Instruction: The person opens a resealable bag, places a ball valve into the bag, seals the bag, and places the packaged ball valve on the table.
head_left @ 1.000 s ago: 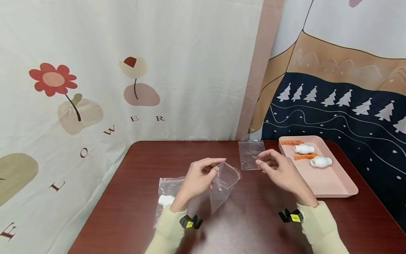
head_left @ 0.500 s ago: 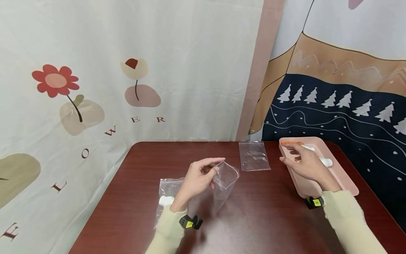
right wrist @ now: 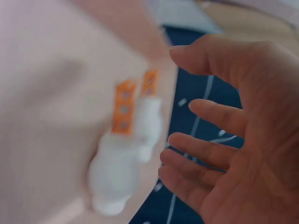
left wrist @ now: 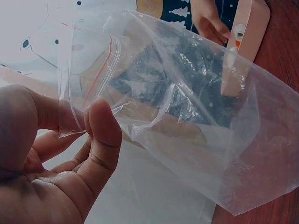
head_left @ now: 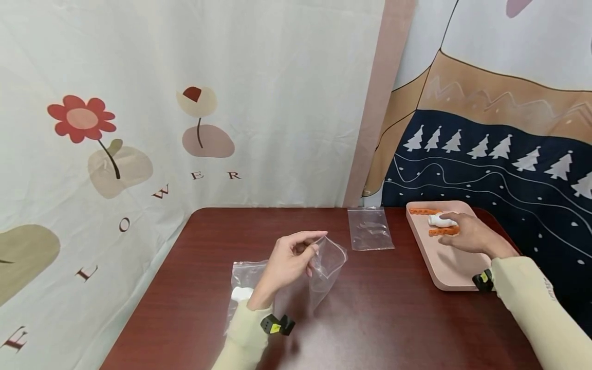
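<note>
You've one bag looking packed, the filled bag [head_left: 250, 273] near the worktop's [head_left: 379, 318] left edge; the rest seems to wait: two white pieces [right wrist: 114, 175] and two orange strips [head_left: 425, 211] in the tray [head_left: 455, 275] at the far right corner, a spare bag [head_left: 370, 229] by the far edge. Your left hand [head_left: 289, 259] has a narrow grip, pinching a seemingly empty bag [head_left: 327, 262]; your right hand [head_left: 472, 234], over the tray, has a wide grip, holding nothing; touching, I can't tell.
</note>
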`<state>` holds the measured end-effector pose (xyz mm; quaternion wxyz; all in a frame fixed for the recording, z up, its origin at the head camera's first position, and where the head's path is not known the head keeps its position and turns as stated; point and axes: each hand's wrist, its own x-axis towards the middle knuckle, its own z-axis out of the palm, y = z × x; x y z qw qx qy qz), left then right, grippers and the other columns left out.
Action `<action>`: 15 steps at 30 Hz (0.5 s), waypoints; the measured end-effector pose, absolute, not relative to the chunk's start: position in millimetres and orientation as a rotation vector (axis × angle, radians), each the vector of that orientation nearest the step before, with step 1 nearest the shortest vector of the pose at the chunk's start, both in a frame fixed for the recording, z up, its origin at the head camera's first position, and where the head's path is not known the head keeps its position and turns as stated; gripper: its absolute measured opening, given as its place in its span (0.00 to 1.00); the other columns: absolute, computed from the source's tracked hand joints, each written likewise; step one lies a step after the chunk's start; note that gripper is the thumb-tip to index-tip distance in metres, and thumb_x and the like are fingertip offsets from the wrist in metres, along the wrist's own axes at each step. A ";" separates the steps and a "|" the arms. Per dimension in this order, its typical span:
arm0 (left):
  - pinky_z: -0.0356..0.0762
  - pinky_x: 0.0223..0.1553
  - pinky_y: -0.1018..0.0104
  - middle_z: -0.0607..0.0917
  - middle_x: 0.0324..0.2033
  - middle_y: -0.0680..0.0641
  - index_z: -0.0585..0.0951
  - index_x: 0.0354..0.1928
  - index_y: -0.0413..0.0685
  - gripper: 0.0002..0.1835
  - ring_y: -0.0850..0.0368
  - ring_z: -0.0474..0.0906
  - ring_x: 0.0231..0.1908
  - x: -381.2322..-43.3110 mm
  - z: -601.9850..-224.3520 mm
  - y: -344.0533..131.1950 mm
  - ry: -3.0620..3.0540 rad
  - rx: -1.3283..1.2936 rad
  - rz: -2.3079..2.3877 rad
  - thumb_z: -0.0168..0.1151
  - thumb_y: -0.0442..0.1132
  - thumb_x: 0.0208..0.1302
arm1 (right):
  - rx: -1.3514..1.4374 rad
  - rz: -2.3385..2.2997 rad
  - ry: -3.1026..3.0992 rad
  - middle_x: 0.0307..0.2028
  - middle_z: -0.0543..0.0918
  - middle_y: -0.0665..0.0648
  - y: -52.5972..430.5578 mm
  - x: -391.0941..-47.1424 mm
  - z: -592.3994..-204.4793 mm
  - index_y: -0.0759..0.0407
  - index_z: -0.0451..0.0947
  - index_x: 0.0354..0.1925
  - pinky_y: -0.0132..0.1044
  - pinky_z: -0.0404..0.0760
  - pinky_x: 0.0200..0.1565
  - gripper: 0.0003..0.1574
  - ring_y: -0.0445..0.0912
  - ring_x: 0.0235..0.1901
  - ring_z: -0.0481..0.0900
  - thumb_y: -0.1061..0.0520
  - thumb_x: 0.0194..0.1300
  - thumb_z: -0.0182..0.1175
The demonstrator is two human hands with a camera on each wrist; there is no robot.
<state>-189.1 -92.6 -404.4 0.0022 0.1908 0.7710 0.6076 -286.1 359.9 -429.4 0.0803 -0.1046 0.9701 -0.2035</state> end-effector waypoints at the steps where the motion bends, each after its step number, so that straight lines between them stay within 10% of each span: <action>1: 0.84 0.21 0.57 0.83 0.32 0.34 0.84 0.60 0.49 0.18 0.62 0.77 0.19 -189.1 -404.4 -92.5 2.416 0.600 1.907 0.58 0.30 0.73 | -0.289 -0.578 2.888 0.63 0.69 0.83 364.1 -288.0 -431.1 0.73 0.63 0.70 0.59 0.81 0.48 0.49 0.65 0.50 0.76 0.49 0.62 0.71; 5: 0.84 0.21 0.59 0.83 0.32 0.33 0.84 0.60 0.48 0.18 0.62 0.78 0.19 -188.9 -404.6 -91.8 2.408 0.610 1.911 0.58 0.30 0.73 | -0.234 -0.505 2.843 0.56 0.74 0.81 377.0 -295.6 -437.9 0.73 0.67 0.67 0.42 0.74 0.35 0.45 0.57 0.39 0.75 0.51 0.60 0.70; 15: 0.85 0.21 0.56 0.83 0.32 0.34 0.83 0.61 0.49 0.18 0.61 0.78 0.18 -189.6 -405.6 -90.9 2.414 0.616 1.888 0.58 0.30 0.73 | -0.054 -0.447 2.672 0.48 0.76 0.72 382.2 -309.9 -444.9 0.78 0.62 0.68 0.38 0.75 0.35 0.48 0.55 0.38 0.74 0.62 0.55 0.71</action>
